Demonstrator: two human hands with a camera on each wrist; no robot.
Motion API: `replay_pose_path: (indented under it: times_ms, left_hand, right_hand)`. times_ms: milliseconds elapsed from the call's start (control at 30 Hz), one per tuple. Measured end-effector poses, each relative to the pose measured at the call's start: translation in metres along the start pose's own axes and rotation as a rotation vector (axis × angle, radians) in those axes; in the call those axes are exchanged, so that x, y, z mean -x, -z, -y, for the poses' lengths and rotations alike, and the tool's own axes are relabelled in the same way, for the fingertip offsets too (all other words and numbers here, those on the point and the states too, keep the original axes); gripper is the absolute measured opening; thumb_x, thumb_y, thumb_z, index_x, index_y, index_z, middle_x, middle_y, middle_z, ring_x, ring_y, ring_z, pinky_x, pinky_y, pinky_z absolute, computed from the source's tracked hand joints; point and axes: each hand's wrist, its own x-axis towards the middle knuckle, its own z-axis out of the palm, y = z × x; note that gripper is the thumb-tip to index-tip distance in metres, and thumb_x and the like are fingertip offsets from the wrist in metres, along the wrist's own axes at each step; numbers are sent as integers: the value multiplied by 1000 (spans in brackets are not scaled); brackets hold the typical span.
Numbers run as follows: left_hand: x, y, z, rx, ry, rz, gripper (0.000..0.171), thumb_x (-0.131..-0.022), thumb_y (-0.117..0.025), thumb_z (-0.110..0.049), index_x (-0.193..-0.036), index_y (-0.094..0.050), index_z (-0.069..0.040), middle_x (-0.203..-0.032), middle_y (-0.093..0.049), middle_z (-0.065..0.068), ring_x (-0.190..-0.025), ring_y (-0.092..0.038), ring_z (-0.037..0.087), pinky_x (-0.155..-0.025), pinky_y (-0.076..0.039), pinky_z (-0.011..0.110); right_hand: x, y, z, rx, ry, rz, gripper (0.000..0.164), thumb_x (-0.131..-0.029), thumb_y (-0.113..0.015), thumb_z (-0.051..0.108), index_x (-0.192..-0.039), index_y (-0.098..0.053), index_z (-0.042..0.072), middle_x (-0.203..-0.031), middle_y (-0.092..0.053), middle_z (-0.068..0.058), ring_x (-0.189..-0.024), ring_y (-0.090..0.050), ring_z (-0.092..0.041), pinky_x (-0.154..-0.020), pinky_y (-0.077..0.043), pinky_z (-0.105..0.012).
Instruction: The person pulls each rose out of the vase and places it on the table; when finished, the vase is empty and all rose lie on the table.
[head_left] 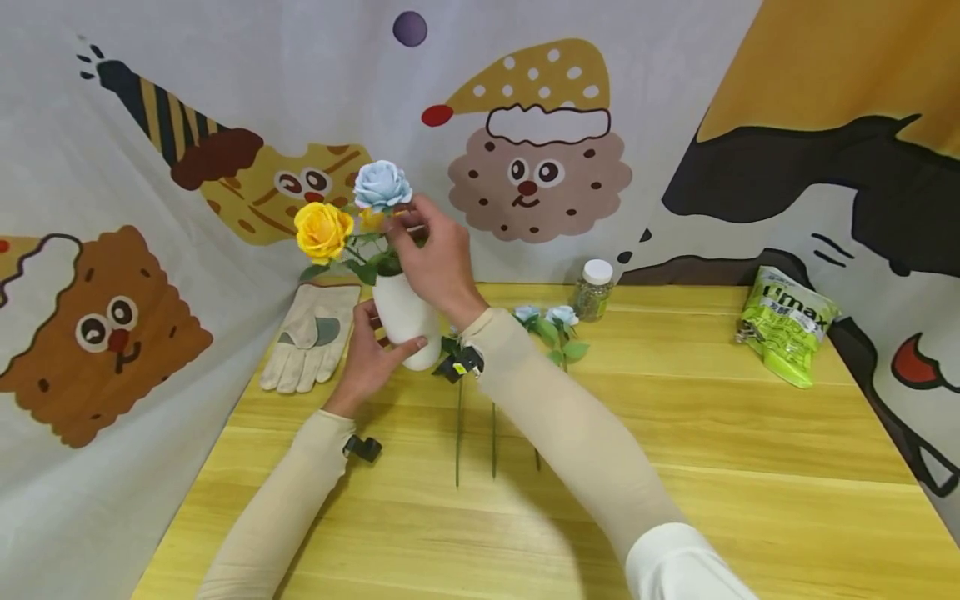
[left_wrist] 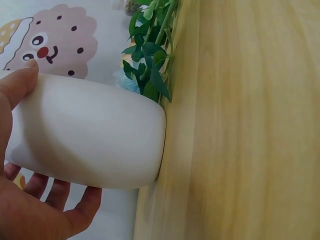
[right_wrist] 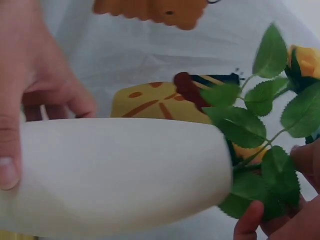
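Observation:
My left hand (head_left: 366, 360) grips a white vase (head_left: 401, 317) low on its body, thumb on one side and fingers round the other. Two yellow roses and one blue rose (head_left: 382, 185) rise from the vase's mouth. The nearer yellow rose (head_left: 324, 232) leans left; the other yellow bloom (head_left: 371, 221) is partly hidden behind my right hand (head_left: 442, 258). That hand is at the mouth, its fingers curled about a stem among green leaves (right_wrist: 242, 125). In the left wrist view the vase's base (left_wrist: 157, 145) is right at the tabletop.
More blue roses (head_left: 561, 316) lie on the wooden table (head_left: 720, 417), their stems (head_left: 458, 442) pointing toward me, partly under my right arm. Pale work gloves (head_left: 311, 342) lie at left. A lidded jar (head_left: 594, 290) stands behind, and a green bag (head_left: 791, 325) sits far right.

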Motion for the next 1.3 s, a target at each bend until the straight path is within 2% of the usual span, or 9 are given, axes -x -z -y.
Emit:
replay_pose_path:
  times_ms: [233, 333, 467, 700, 900, 1000, 1167, 1300]
  left_hand:
    - [-2, 0, 0, 14, 16, 9, 89, -89, -87, -18, -152, -26, -7, -151, -38, 22, -136, -47, 39, -110, -47, 62]
    - [-1, 0, 0, 22, 7, 17, 90, -89, -87, -19, -153, -24, -6, -151, -37, 22, -136, -46, 40, -110, -46, 62]
    - [0, 1, 1, 26, -9, 18, 92, -88, -88, -27, -153, -25, -9, -150, -38, 20, -135, -46, 38, -110, -47, 61]
    - [0, 1, 0, 25, -5, 24, 93, -89, -88, -28, -154, -24, -11, -151, -38, 18, -136, -46, 37, -110, -47, 60]
    - [0, 2, -1, 47, -6, 29, 92, -89, -88, -23, -154, -24, -12, -151, -37, 18, -137, -45, 38, -109, -47, 60]
    - [0, 1, -2, 47, -4, 33, 93, -89, -88, -22, -154, -23, -11, -152, -37, 18, -137, -45, 37, -110, -47, 60]
    - [0, 0, -1, 45, 9, 33, 93, -89, -88, -21, -155, -23, -10, -152, -37, 19, -137, -45, 39, -110, -47, 60]
    - [0, 1, -1, 43, 10, 24, 94, -88, -88, -22, -154, -23, -10, -151, -37, 20, -137, -45, 39, -110, -46, 60]
  right_hand:
    - [-2, 20, -1, -210, -56, -23, 29, -101, -70, 7, -130, -68, 5, -115, -75, -13, -99, -74, -23, -87, -62, -30]
    - [-2, 26, -5, -283, -71, -72, 29, -99, -71, 4, -128, -68, 3, -115, -75, -14, -100, -75, -24, -91, -62, -32]
    - [-3, 32, -8, -330, -74, -143, 22, -97, -73, 3, -119, -70, 2, -111, -75, -15, -98, -75, -23, -86, -62, -30]
    - [-4, 45, -8, -427, -19, -223, 16, -96, -76, 4, -110, -68, 0, -100, -72, -10, -90, -73, -18, -82, -63, -31]
    - [-4, 58, -6, -535, 31, -337, 14, -96, -76, 1, -102, -68, 11, -93, -73, 0, -83, -75, -14, -79, -65, -35]
    - [-3, 66, -5, -594, 56, -409, 15, -96, -74, -1, -103, -68, 11, -93, -71, 3, -80, -73, -14, -75, -65, -34]
    - [-2, 81, -4, -680, 100, -509, 18, -98, -71, -4, -108, -62, 9, -95, -70, -2, -80, -74, -17, -68, -65, -34]
    - [1, 98, -5, -673, 115, -565, 20, -100, -68, -2, -113, -56, 9, -96, -70, -6, -77, -74, -22, -65, -65, -36]
